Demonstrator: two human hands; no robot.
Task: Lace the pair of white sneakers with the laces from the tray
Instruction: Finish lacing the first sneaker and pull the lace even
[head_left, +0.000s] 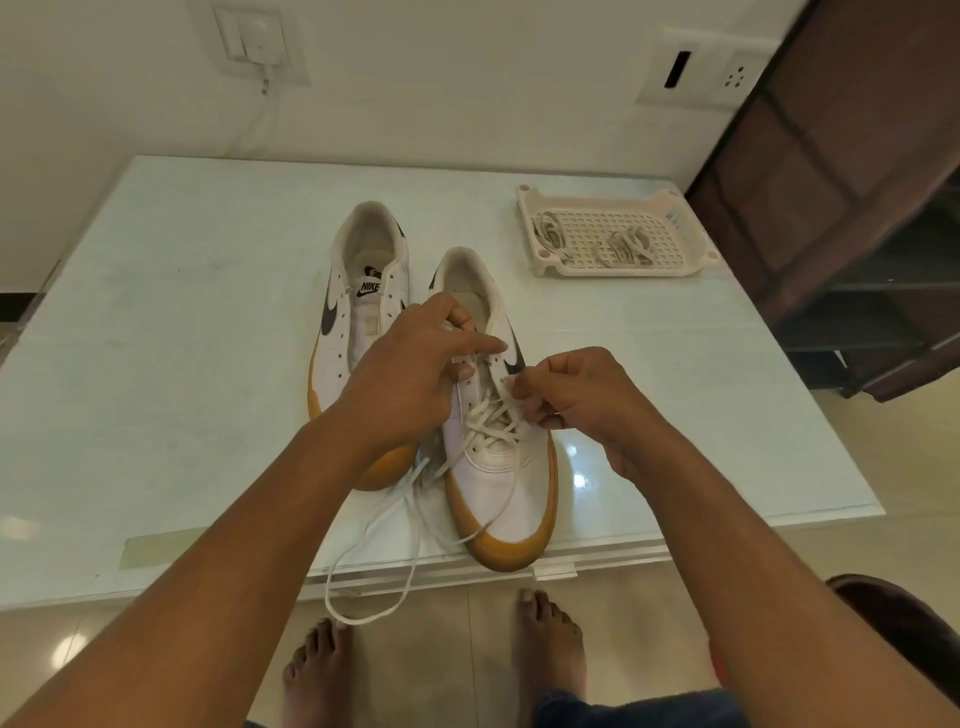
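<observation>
Two white sneakers with gum soles and black swooshes stand side by side on the white table. The right sneaker carries a white lace crossed through its lower eyelets, with long loose ends trailing over the table's front edge. My left hand grips the tongue and upper eyelet edge of this sneaker. My right hand pinches the lace at an eyelet on the shoe's right side. The left sneaker has no lace. A cream tray at the back right holds more bundled laces.
The glass-topped table ends just in front of the right sneaker's toe. A dark wooden shelf unit stands to the right. Wall sockets sit behind the table, and my bare feet are on the tiled floor below.
</observation>
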